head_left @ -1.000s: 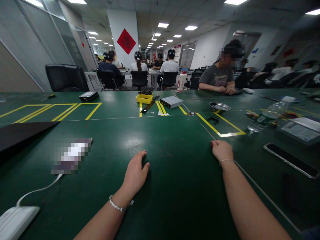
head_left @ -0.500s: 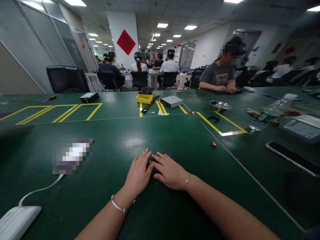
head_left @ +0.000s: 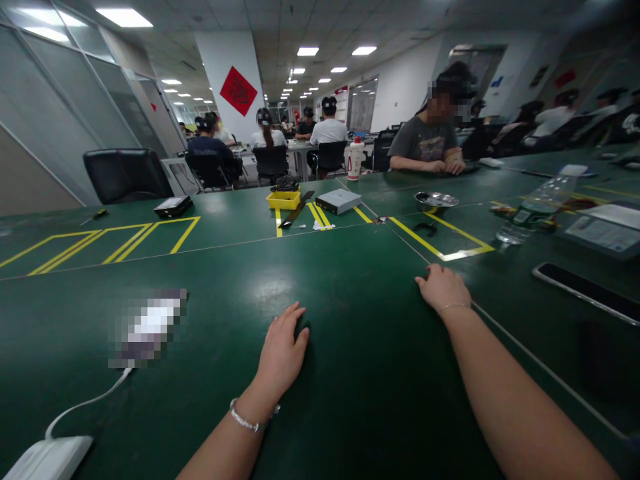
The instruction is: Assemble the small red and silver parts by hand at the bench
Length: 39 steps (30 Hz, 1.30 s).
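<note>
My left hand (head_left: 283,347) lies flat, fingers spread and empty, on the dark green flat table top (head_left: 360,400). My right hand (head_left: 443,288) rests on it at 2 o'clock from the left. Its fingers curl down, and I cannot tell if they cover anything.

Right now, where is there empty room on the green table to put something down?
Bare green table lies between the left hand and right hand, and ahead up to the yellow tape lines. It's crowded on the right, around the black flat phone and clear plastic bottle, and by the yellow plastic tray.
</note>
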Each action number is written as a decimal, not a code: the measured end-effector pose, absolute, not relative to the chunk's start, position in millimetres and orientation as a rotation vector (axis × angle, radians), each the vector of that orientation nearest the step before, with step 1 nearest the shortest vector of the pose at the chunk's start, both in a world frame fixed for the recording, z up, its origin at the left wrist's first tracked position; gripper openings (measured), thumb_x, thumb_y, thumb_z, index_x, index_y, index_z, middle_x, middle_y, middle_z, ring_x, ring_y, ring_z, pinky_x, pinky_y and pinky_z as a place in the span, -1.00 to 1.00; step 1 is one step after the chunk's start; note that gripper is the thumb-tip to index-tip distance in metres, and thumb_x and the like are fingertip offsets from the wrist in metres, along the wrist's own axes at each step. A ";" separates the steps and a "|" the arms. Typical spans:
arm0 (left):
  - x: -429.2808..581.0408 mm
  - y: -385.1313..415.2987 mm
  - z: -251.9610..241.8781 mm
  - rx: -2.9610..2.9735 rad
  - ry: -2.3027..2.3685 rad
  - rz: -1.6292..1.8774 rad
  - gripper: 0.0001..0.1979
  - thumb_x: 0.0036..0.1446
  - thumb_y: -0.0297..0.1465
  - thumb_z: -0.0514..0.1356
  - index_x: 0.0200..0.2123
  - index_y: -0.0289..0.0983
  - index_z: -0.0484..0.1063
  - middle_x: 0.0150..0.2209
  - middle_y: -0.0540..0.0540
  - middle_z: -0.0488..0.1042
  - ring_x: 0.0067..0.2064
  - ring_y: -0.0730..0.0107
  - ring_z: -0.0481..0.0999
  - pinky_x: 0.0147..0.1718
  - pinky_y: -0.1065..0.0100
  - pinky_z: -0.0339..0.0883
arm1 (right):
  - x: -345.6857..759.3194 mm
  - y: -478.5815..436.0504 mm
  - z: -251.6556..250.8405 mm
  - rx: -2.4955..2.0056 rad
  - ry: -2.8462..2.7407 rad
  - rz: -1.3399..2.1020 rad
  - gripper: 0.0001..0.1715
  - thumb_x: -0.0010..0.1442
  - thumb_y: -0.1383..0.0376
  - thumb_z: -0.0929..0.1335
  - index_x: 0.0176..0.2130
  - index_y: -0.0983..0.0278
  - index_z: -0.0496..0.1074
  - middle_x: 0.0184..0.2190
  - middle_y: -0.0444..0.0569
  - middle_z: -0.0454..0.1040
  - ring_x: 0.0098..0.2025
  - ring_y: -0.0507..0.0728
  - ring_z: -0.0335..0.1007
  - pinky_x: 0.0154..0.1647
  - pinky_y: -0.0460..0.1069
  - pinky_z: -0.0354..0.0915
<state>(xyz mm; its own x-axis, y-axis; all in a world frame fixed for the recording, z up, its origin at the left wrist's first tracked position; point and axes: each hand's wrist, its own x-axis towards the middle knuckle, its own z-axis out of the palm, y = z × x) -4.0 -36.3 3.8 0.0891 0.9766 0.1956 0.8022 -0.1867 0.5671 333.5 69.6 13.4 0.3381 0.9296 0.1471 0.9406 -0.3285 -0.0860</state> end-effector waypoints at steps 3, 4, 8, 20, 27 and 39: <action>-4.4 -36.0 3.4 2.052 1.759 0.808 -0.66 0.06 -0.39 -0.01 -0.04 -0.21 0.21 0.08 -0.13 0.19 0.10 0.28 0.15 0.06 0.09 -0.01 | 331.6 70.2 14.2 -2.432 -1.682 -0.075 -0.64 0.04 0.25 0.19 -0.16 0.37 0.27 -0.24 0.18 0.34 -0.24 0.22 0.29 -0.31 0.05 0.19; -4.5 -36.0 3.5 2.048 1.758 0.817 -0.66 0.05 -0.40 0.00 -0.05 -0.21 0.21 0.07 -0.12 0.20 0.10 0.28 0.15 0.06 0.09 0.00 | 331.8 70.4 15.0 -2.430 -1.664 -0.070 -0.66 0.04 0.27 0.18 -0.18 0.37 0.28 -0.26 0.18 0.35 -0.27 0.20 0.31 -0.33 0.04 0.19; -4.6 -36.1 4.3 2.022 1.762 0.832 -0.66 0.03 -0.39 0.03 -0.07 -0.20 0.23 0.06 -0.11 0.22 0.08 0.27 0.18 0.05 0.10 0.02 | 335.1 70.1 17.4 -2.434 -1.652 -0.045 -0.72 0.00 0.29 0.20 -0.28 0.37 0.32 -0.35 0.14 0.39 -0.34 0.18 0.33 -0.39 0.02 0.20; -4.9 -34.3 2.5 2.092 1.743 0.819 -0.74 0.03 -0.38 0.03 -0.17 -0.20 0.32 0.01 -0.09 0.27 0.05 0.29 0.22 0.03 0.12 0.04 | 333.5 70.1 15.4 -2.419 -1.733 -0.074 -0.66 0.04 0.37 0.14 -0.27 0.38 0.40 -0.33 0.20 0.37 -0.29 0.19 0.31 -0.36 0.03 0.18; -5.2 -34.3 4.3 2.095 1.732 0.815 -0.75 0.02 -0.39 0.03 -0.18 -0.19 0.32 -0.02 -0.07 0.30 0.02 0.28 0.24 0.02 0.12 0.06 | 319.8 62.0 23.1 -2.269 -1.735 -0.168 -0.63 0.04 0.36 0.15 -0.21 0.35 0.41 -0.26 0.18 0.32 -0.24 0.20 0.26 -0.28 0.05 0.19; 6.3 -44.6 12.7 1.950 1.592 0.821 -0.71 -0.12 -0.41 0.16 -0.25 -0.20 0.23 -0.37 0.00 0.42 -0.34 0.36 0.43 -0.37 0.35 0.28 | 151.5 -12.7 31.4 -1.159 -2.091 0.830 -0.86 -0.05 0.41 0.28 -0.39 0.26 0.37 -0.38 -0.11 0.33 -0.38 -0.02 0.26 -0.35 -0.11 0.22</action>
